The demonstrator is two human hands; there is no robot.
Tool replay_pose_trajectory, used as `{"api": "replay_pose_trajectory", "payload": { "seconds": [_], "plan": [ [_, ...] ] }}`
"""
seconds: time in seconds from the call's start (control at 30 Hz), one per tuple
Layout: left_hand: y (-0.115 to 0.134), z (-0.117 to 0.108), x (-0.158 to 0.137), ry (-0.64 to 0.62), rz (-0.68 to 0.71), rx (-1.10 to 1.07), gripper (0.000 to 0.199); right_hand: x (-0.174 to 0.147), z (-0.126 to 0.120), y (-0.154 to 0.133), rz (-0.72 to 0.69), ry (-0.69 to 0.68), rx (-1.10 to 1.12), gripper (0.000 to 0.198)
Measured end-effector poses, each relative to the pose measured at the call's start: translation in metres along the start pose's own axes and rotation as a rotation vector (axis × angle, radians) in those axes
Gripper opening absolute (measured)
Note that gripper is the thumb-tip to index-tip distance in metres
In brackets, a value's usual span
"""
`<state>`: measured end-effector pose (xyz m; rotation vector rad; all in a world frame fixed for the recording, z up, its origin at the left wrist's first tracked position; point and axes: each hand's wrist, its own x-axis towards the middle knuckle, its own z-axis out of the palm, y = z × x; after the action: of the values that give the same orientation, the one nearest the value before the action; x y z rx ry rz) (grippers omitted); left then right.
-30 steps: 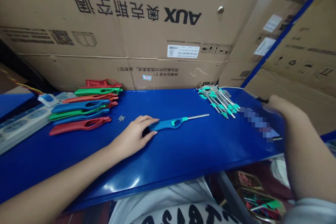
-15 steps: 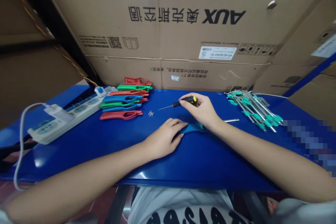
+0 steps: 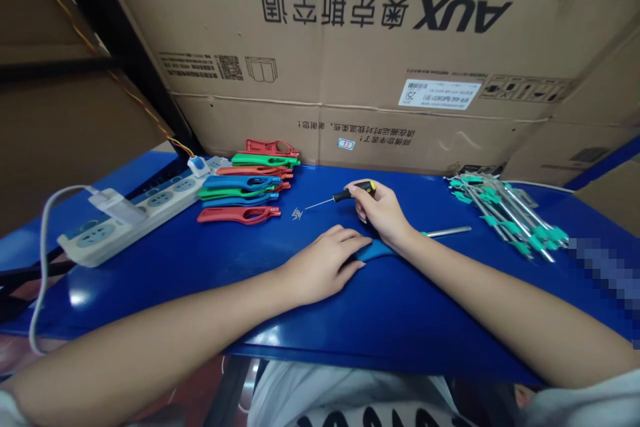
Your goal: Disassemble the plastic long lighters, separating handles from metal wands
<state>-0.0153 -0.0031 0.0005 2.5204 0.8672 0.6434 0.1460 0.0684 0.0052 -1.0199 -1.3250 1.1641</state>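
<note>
My left hand [image 3: 327, 267] lies on the blue table, its fingers closed round the end of a blue plastic lighter handle [image 3: 375, 251]. From that handle's far end a thin metal tube [image 3: 450, 231] points right; my right wrist hides the part between. Above it, my right hand [image 3: 383, 208] grips a screwdriver [image 3: 345, 195] by its black and yellow grip. The thin shaft slants down to the left, and its tip is beside a small pile of tiny screws [image 3: 297, 214]. Whether tip and screws touch, I cannot tell.
Red, green and blue lighter shells [image 3: 240, 215] lie stacked at the left, beside a white power strip [image 3: 145, 210] with plugs and cables. At the right lies a heap of metal tubes with teal ends [image 3: 507, 213]. A large cardboard panel [image 3: 325, 93] stands behind the table.
The screwdriver tip has come closer to the screw pile. My left hand still holds the blue lighter handle. The whole view has shifted slightly.
</note>
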Motion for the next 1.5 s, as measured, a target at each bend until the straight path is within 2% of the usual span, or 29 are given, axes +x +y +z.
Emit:
{"api": "replay_pose_trajectory", "payload": {
  "seconds": [0.53, 0.7, 0.87, 1.0, 1.1, 1.17, 1.5],
  "plan": [
    [0.0, -0.004, 0.001, -0.006, 0.024, -0.014, 0.037, -0.002, 0.0, -0.001, -0.031, -0.018, 0.004, 0.031],
    [-0.004, -0.002, 0.003, 0.036, 0.041, -0.089, 0.035, 0.0, -0.004, -0.007, -0.06, 0.084, 0.113, 0.032],
    [-0.007, 0.004, 0.005, 0.061, 0.038, -0.176, 0.037, 0.002, -0.019, -0.037, -0.128, 0.171, 0.226, 0.04],
    [-0.008, 0.008, 0.007, 0.144, -0.004, -0.233, 0.043, -0.011, -0.032, -0.057, -0.124, 0.184, 0.28, 0.043],
    [-0.008, 0.007, 0.007, 0.254, -0.08, -0.329, 0.05, -0.024, -0.04, -0.057, -0.062, 0.208, 0.268, 0.041],
    [-0.007, 0.005, 0.007, 0.282, -0.099, -0.375, 0.052, -0.028, -0.043, -0.052, -0.032, 0.229, 0.247, 0.042],
    [0.002, -0.005, 0.008, 0.281, 0.014, -0.31, 0.013, -0.031, -0.044, -0.037, 0.062, 0.262, 0.279, 0.047]
  ]
}}
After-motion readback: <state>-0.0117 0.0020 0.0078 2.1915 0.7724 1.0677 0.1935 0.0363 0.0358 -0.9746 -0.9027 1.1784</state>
